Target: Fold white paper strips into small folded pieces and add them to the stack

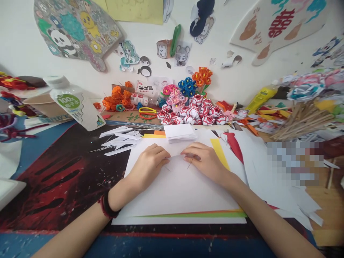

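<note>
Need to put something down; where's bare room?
Nearly bare: the dark mat between bottle, paper strips and left forearm; also the white sheet between left and right forearm. Crowded: flowers at the back, sticks and loose paper at right.

Close head-worn view, forward and down over the table [172,245]

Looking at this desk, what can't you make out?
In the head view:
Thin dark lines below the left hand and right hand: too small to identify.
Fingertip grip: partly hidden by fingers.
Pixelated patch: contents masked by blocks.
White object: cut off by the left edge.
White bottle: smallest print too small.
</note>
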Demonstrator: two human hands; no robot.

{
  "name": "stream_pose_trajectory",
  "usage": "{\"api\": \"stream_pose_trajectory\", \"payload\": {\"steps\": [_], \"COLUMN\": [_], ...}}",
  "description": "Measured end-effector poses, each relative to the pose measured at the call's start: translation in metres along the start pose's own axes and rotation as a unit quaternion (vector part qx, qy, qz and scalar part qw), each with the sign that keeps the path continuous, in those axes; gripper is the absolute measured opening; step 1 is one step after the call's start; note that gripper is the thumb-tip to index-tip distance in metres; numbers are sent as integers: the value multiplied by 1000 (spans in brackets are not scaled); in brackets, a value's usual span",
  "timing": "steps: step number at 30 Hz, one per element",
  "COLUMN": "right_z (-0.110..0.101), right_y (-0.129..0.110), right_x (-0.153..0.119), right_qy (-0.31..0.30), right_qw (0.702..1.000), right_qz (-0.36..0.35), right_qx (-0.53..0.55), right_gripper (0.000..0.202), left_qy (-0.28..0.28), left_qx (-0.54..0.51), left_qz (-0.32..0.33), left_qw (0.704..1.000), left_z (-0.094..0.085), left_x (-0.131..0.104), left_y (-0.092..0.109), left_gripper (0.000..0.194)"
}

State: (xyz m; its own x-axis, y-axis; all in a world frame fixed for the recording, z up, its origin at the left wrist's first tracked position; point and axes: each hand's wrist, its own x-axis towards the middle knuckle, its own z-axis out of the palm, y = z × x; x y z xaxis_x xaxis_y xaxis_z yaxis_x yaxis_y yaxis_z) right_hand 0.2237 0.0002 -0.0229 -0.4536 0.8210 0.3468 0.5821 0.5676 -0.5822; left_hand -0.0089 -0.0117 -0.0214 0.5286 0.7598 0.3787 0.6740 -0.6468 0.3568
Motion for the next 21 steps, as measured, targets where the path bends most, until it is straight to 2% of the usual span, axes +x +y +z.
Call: {"api": "stream_pose_trajectory", "payload": {"steps": [4,9,21], "right_z": [1,3,1], "right_y": [1,-2,-7], "right_x": [-3,-6,-7], "right_qy": [13,29,24], "right_qw": [993,973,933], "right_qz": [-85,-151,-212], "right_qx": [-84,-175,-291], "right_gripper": [11,17,18], "left_qy": [6,-6,-61], "left_qx": [48,110,200], "left_qz": [23,58,136], "left_qw": [999,992,968], "left_z": [2,2,-6], "left_x": [-3,-6,-3], "left_y": [3,7,16], "left_gripper": [14,22,22]}}
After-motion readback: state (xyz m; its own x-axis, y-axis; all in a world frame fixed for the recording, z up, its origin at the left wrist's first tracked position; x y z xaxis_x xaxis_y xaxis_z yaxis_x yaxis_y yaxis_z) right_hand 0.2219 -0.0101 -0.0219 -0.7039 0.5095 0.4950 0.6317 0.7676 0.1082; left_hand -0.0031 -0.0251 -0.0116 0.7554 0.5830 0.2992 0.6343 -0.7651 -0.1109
